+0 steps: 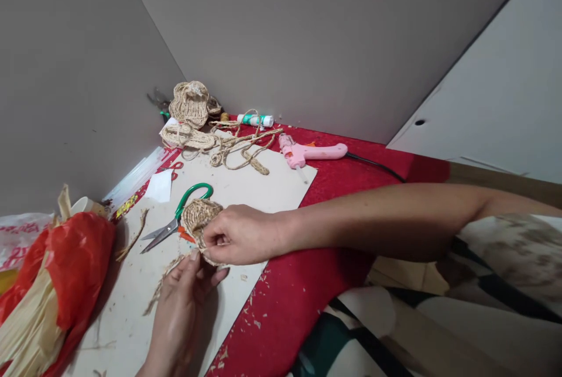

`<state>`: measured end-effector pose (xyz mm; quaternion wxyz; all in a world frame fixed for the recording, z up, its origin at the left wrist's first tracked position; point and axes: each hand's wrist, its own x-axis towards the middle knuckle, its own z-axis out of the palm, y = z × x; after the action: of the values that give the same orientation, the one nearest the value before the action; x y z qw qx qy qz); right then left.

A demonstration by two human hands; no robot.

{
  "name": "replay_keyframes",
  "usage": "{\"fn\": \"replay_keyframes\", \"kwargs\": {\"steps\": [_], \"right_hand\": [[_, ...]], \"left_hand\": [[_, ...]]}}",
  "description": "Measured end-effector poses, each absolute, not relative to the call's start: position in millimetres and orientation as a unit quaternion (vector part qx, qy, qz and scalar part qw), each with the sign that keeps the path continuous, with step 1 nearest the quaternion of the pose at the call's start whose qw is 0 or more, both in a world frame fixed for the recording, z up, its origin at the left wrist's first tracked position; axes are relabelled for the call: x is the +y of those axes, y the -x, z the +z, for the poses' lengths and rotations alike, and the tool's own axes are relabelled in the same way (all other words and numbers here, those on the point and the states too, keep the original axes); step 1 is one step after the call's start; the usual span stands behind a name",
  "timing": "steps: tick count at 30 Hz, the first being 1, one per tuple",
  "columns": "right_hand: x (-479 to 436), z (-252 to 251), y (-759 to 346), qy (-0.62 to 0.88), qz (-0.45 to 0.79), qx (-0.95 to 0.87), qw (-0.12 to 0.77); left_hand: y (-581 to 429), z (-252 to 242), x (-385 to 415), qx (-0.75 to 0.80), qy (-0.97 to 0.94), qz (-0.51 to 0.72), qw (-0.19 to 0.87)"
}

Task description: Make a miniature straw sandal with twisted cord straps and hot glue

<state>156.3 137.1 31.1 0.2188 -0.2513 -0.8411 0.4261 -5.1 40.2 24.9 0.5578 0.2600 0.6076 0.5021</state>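
Between my two hands is a coiled piece of braided straw cord (198,215), partly covered by my fingers. My right hand (243,233) comes in from the right with its fingers pinched on the coil's near edge. From below, my left hand (187,286) grips the lower edge of the same piece between thumb and fingers. A loose braided tail (160,286) runs out to the left of my left hand. Just behind and left of the coil lie green-handled scissors (178,219) with their blades a little apart. Something small and orange (187,235) shows beside the coil.
A pink glue gun (316,151) rests at the board's far right corner, its black cable trailing right. Woven straw pieces (191,105) and loose cord (237,146) lie at the back near a glue stick tube (255,120). A red plastic bag (81,266) with straw strips stands left.
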Motion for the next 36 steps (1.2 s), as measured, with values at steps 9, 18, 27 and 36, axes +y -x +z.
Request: {"fn": "replay_keyframes", "kwargs": {"steps": [9, 18, 27, 36], "right_hand": [[139, 28, -159, 0.21, 0.383, -0.881, 0.18], [142, 37, -165, 0.153, 0.382, -0.901, 0.136], [149, 31, -162, 0.109, 0.38, -0.911, 0.117], [151, 31, -165, 0.106, 0.396, -0.9, 0.149]], "left_hand": [[39, 43, 8, 0.673, -0.37, 0.349, 0.538], [35, 39, 18, 0.68, -0.587, 0.364, 0.245], [40, 31, 28, 0.633, -0.643, 0.295, 0.314], [37, 38, 24, 0.675, -0.527, 0.263, 0.444]]}}
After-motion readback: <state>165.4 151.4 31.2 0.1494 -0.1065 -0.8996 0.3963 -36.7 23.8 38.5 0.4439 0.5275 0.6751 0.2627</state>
